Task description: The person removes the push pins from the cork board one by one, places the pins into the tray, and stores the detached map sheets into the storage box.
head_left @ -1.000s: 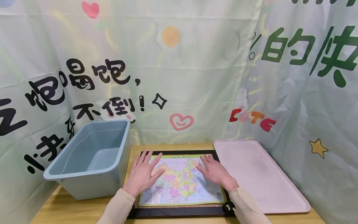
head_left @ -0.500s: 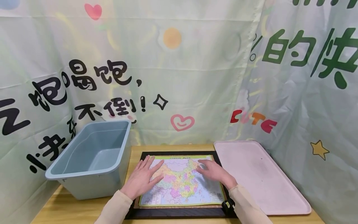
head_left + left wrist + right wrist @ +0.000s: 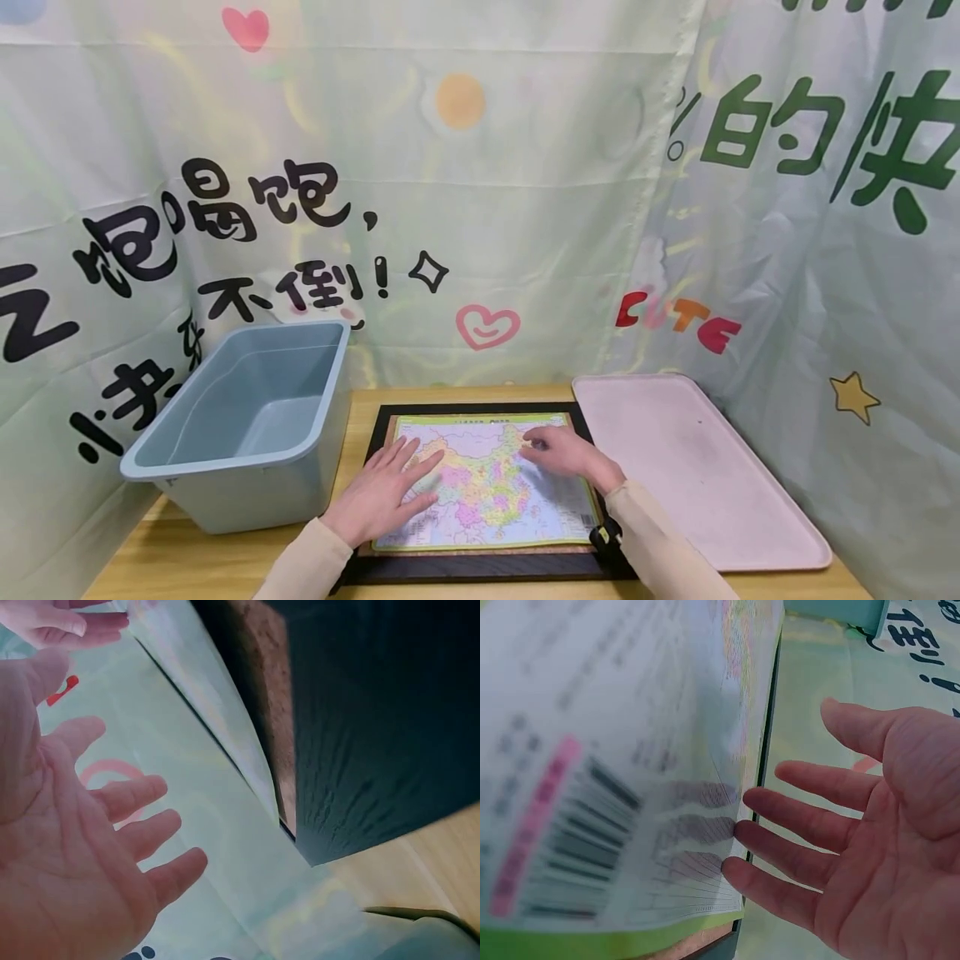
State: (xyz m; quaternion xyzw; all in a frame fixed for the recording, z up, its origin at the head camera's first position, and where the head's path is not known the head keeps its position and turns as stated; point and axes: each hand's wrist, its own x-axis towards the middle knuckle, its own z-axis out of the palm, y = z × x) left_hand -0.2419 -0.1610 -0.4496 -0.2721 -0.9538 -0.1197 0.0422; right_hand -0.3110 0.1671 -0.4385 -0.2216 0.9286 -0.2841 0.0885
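Observation:
A colourful map sheet [image 3: 480, 475] with a green border lies in a black frame [image 3: 480, 570] in the head view, and a strip of brown backing shows along its near side. My left hand [image 3: 384, 493] is spread over the left part of the map; in the left wrist view its palm and spread fingers [image 3: 139, 836] show beside the sheet. Over the upper right of the map is my right hand [image 3: 572, 455], its fingers a little bent. The right wrist view has these fingertips [image 3: 739, 868] right at the map's surface, near the printed barcode [image 3: 589, 832]. Neither hand grips anything.
A blue-grey plastic bin [image 3: 232, 492] stands left of the frame. To the right, a pale pink tray [image 3: 697, 467] lies on the wooden table [image 3: 202, 558], its left edge beside the frame. A printed curtain [image 3: 525, 208] hangs behind and along both sides.
My left hand has slid a little toward me over the map. The right hand has shifted slightly left, and its fingers are bent more than before. The map and frame look unmoved.

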